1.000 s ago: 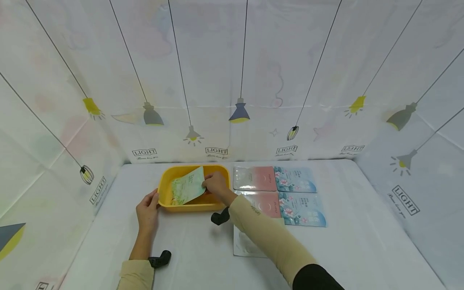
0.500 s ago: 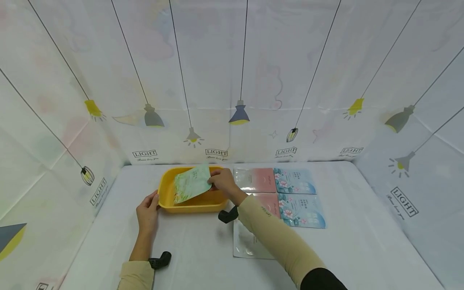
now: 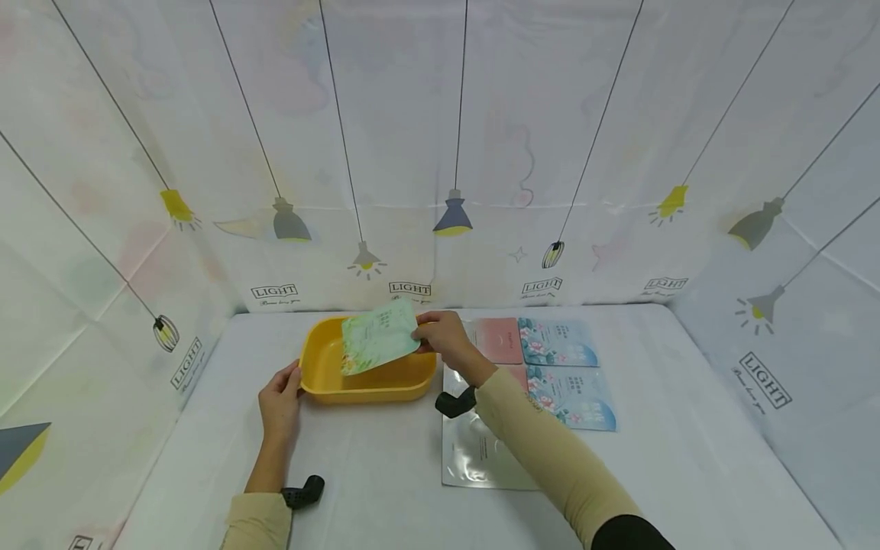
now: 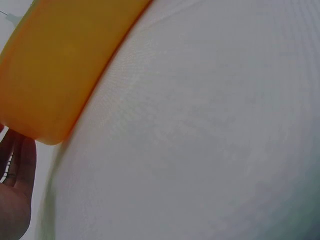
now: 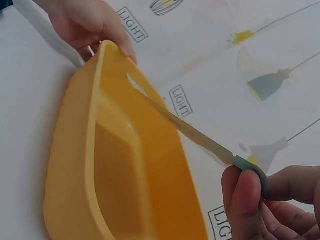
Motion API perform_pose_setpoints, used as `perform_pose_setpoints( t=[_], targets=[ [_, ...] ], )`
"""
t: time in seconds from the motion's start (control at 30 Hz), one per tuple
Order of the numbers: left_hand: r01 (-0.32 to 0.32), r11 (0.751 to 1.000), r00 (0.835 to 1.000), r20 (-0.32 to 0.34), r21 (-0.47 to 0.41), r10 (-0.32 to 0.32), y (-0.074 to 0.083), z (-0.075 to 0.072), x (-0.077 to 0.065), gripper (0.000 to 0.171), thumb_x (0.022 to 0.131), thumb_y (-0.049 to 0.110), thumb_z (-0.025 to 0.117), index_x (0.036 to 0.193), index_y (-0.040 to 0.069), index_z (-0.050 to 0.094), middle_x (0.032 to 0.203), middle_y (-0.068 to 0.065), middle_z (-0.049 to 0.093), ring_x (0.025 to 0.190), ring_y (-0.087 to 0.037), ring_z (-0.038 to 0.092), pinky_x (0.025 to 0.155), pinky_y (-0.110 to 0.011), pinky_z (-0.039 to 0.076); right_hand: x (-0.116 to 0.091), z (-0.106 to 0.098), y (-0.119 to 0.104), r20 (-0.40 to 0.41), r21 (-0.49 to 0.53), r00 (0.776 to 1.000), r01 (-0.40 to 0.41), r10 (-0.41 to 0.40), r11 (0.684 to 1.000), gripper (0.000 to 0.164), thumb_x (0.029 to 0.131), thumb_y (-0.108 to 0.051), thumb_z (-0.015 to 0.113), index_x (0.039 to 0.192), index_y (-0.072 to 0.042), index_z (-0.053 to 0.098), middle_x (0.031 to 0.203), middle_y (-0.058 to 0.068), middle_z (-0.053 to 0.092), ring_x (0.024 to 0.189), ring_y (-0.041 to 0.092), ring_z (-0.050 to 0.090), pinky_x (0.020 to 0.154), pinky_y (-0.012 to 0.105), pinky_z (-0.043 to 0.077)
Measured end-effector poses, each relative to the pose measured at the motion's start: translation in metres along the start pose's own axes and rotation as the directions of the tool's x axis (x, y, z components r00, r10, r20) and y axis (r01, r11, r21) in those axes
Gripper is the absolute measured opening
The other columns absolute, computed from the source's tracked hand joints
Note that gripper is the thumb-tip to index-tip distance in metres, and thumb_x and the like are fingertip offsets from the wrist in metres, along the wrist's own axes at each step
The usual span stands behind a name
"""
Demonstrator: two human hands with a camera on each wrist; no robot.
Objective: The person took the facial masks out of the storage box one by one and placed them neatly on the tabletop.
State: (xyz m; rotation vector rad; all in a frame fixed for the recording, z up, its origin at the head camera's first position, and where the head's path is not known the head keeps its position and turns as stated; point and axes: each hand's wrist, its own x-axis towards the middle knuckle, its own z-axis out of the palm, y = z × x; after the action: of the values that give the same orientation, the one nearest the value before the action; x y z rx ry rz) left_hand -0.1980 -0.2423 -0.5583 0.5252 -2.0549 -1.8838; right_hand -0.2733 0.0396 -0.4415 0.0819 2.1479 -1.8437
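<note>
A yellow plastic tray (image 3: 371, 397) stands on the white-covered table, and its inside looks bare in the right wrist view. My left hand (image 3: 280, 393) grips its near left corner, thumb at the rim (image 5: 96, 100) and fingers against the outer wall (image 4: 55, 75). Between thumb and fingers, my right hand (image 3: 448, 342) pinches a light green face mask packet (image 3: 378, 336) by its right edge. The packet is tilted above the tray, its lower left end over the opening. Seen edge-on in the right wrist view, the packet (image 5: 195, 135) is thin and slightly bent.
Right of the tray lie two blue floral packets (image 3: 574, 397) and pink-and-silver packets (image 3: 503, 340), partly behind the right arm. A silver packet (image 3: 474, 454) lies nearer the front. A white curtain printed with lamps (image 3: 454, 218) closes off the back and sides.
My right hand has lifted the green packet up and rightward, from inside the tray to above it. The left hand stays at the tray's corner. More of the tray's inside shows.
</note>
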Motion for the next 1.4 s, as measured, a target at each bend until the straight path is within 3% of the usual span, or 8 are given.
perform_pose_setpoints(
  t=[0.37,0.7,0.77,0.9,1.0,1.13,1.4],
  targets=[
    [0.003,1.0,1.0,0.004,-0.008,-0.003,0.0,0.001,0.0,0.044,0.101,0.034,0.052,0.133,0.005,0.058,0.133,-0.015,0.06,0.096,0.002,0.06,0.077,-0.006,0.051,-0.007,-0.029,0.004,-0.038,0.009,0.999,-0.02,0.021,1.0,0.032,0.087,-0.003,0.066,0.118,0.001,0.064,0.104,0.017,0.07,0.063,0.016,0.064,0.067,0.026,0.061],
    [0.026,0.999,0.999,0.021,-0.029,-0.025,0.0,-0.001,-0.003,0.043,0.101,0.032,0.051,0.135,0.006,0.057,0.136,-0.014,0.058,0.112,-0.018,0.059,0.078,-0.005,0.051,-0.025,-0.057,0.0,-0.037,0.043,0.999,0.026,-0.024,0.999,0.036,0.086,0.001,0.064,0.121,0.005,0.061,0.103,0.018,0.069,0.063,0.014,0.064,0.062,0.024,0.059],
    [0.025,0.999,0.999,0.023,-0.026,-0.024,0.0,-0.001,-0.003,0.043,0.102,0.032,0.05,0.135,0.006,0.056,0.137,-0.014,0.058,0.113,-0.019,0.058,0.079,-0.005,0.051,-0.028,-0.063,0.0,-0.038,0.047,0.999,0.03,-0.028,0.998,0.036,0.086,0.001,0.065,0.122,0.006,0.06,0.103,0.018,0.069,0.065,0.014,0.065,0.065,0.027,0.06],
    [0.016,0.999,1.0,0.017,-0.031,-0.015,0.0,-0.001,-0.004,0.043,0.101,0.032,0.051,0.134,0.004,0.057,0.135,-0.015,0.058,0.112,-0.019,0.059,0.078,-0.005,0.051,-0.035,-0.075,0.0,-0.021,0.045,0.999,0.027,-0.026,0.999,0.038,0.087,0.0,0.064,0.124,0.006,0.058,0.109,0.018,0.068,0.071,0.015,0.067,0.083,0.04,0.06],
    [0.0,1.0,1.0,0.005,-0.031,0.0,0.001,-0.001,-0.003,0.042,0.102,0.031,0.051,0.133,0.003,0.058,0.133,-0.016,0.06,0.109,-0.02,0.06,0.077,-0.006,0.051,-0.041,-0.084,-0.002,-0.005,0.031,1.0,0.025,-0.025,0.999,0.039,0.088,-0.001,0.062,0.127,0.005,0.056,0.114,0.018,0.066,0.076,0.016,0.068,0.087,0.041,0.059],
    [-0.01,0.999,1.0,0.001,-0.032,0.01,0.003,0.0,-0.003,0.042,0.102,0.03,0.051,0.132,0.003,0.058,0.132,-0.016,0.06,0.108,-0.018,0.06,0.077,-0.006,0.051,-0.048,-0.096,-0.003,-0.007,0.01,0.999,0.041,-0.041,0.999,0.041,0.09,-0.002,0.062,0.13,0.005,0.054,0.114,0.018,0.065,0.076,0.015,0.067,0.074,0.029,0.06],
    [-0.006,0.999,1.0,-0.001,-0.035,0.006,0.004,0.001,-0.003,0.042,0.101,0.03,0.051,0.132,0.001,0.058,0.133,-0.019,0.059,0.105,-0.015,0.061,0.076,-0.006,0.052,-0.061,-0.122,0.002,-0.025,-0.008,0.997,0.073,-0.073,0.997,0.042,0.091,-0.005,0.062,0.131,0.006,0.052,0.099,0.006,0.067,0.071,0.012,0.067,0.069,0.027,0.06]
  ],
)
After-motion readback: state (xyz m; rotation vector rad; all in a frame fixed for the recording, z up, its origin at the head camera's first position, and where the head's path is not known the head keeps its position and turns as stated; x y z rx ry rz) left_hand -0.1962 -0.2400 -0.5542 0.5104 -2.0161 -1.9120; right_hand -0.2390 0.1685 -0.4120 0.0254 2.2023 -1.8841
